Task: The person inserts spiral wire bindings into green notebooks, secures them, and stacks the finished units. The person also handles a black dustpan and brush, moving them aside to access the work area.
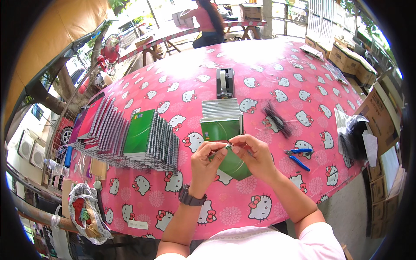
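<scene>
My left hand (204,161) and my right hand (255,155) meet in front of me, both pinching. A small pale or silvery piece shows between their fingertips, too small to name. Just beneath the fingers is a green notebook cover (236,168), partly hidden by them; whether they also touch it I cannot tell. Beyond it stands a stack of green-covered pads (222,113) with white page edges. A black tape dispenser (225,83) sits behind that stack. To the left are piled green spiral notebooks (141,132) and red spiral notebooks (94,118).
Blue-handled pliers (300,158) and loose black binding coils (277,120) lie on the right of the pink table cover (190,219). More dark coils (350,141) rest at the right edge, beside cardboard boxes (379,115). A plastic bag (89,216) hangs at the left. Another person (208,21) sits at a far table.
</scene>
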Demonstrator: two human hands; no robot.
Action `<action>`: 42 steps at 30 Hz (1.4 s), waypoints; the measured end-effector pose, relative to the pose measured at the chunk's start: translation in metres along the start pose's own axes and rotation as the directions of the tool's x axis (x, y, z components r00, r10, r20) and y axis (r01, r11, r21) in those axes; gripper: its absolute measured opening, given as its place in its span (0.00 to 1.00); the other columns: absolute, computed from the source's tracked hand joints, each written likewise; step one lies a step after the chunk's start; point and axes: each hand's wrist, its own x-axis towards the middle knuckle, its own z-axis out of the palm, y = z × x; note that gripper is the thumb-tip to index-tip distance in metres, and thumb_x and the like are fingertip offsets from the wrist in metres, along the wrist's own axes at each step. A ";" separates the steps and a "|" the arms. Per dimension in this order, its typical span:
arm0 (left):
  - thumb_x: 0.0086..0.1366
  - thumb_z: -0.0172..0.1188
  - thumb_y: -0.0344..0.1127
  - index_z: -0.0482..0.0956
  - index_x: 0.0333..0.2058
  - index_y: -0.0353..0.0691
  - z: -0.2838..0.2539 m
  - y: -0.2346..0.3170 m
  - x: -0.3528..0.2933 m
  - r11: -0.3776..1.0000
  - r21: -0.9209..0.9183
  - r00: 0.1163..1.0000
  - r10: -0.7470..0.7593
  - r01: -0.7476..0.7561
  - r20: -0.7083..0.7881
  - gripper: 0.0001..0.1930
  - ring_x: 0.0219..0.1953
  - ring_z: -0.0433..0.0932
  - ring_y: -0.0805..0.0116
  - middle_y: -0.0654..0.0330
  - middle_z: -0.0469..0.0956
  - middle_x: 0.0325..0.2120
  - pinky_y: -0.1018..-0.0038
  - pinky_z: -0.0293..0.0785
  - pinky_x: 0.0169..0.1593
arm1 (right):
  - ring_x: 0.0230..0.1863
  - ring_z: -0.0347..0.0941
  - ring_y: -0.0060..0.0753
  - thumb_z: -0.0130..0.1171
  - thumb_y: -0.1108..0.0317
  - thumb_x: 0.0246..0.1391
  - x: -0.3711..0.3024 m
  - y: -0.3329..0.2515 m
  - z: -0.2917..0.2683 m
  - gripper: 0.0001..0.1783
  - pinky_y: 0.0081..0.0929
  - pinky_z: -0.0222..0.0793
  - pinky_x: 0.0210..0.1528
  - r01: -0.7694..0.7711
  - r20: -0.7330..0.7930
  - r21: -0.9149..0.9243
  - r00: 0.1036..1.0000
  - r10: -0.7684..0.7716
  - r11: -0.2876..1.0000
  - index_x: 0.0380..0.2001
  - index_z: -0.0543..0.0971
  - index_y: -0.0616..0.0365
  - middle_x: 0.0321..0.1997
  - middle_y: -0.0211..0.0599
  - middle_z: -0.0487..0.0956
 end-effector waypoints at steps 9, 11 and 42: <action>0.58 0.64 0.31 0.81 0.35 0.36 -0.006 0.018 -0.006 0.981 0.162 0.994 0.107 -0.104 -0.012 0.07 0.31 0.76 0.75 0.61 0.79 0.30 0.79 0.71 0.34 | 0.25 0.62 0.18 0.68 0.64 0.48 0.010 -0.006 0.009 0.16 0.19 0.60 0.26 0.055 0.065 -0.083 0.997 -0.050 0.995 0.31 0.73 0.61 0.29 0.30 0.70; 0.58 0.64 0.31 0.81 0.35 0.37 -0.008 0.021 -0.006 0.971 0.198 0.990 0.137 -0.132 -0.013 0.07 0.31 0.78 0.73 0.60 0.79 0.30 0.78 0.73 0.34 | 0.24 0.59 0.17 0.70 0.64 0.47 0.011 -0.003 0.008 0.17 0.19 0.58 0.25 0.108 0.085 -0.120 0.992 -0.098 0.987 0.29 0.72 0.61 0.27 0.28 0.68; 0.63 0.57 0.35 0.73 0.51 0.35 -0.164 0.038 0.005 0.715 0.615 0.756 0.188 0.333 -0.627 0.18 0.36 0.73 0.66 0.56 0.74 0.31 0.68 0.71 0.37 | 0.53 0.65 0.38 0.63 0.64 0.49 0.064 0.084 0.005 0.17 0.39 0.58 0.54 0.251 0.129 -0.662 0.966 -0.222 0.706 0.43 0.76 0.54 0.48 0.32 0.75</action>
